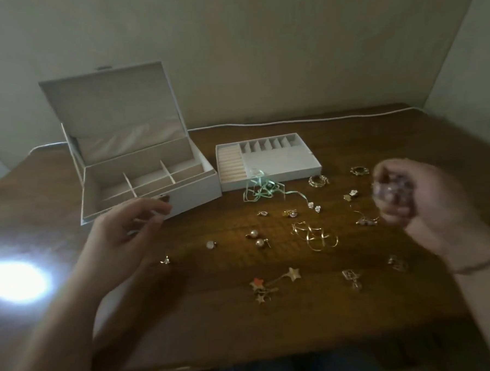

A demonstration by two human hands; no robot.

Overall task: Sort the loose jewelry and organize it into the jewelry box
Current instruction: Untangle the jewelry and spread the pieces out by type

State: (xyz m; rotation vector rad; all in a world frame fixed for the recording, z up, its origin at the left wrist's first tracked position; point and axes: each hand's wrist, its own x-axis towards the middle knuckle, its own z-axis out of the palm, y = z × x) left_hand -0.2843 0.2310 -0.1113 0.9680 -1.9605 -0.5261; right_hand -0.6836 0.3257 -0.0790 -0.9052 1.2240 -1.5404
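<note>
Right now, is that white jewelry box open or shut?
Open. The jewelry box has its lid tilted back toward the wall, and its divided compartments inside show, with no jewelry visible in them.

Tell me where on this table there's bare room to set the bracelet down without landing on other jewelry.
Bare wood runs along the near edge of the table, below the star earrings, and behind the tray, up to the white cable. The stretch from the green ribbon to the gold chain is crowded.
</note>
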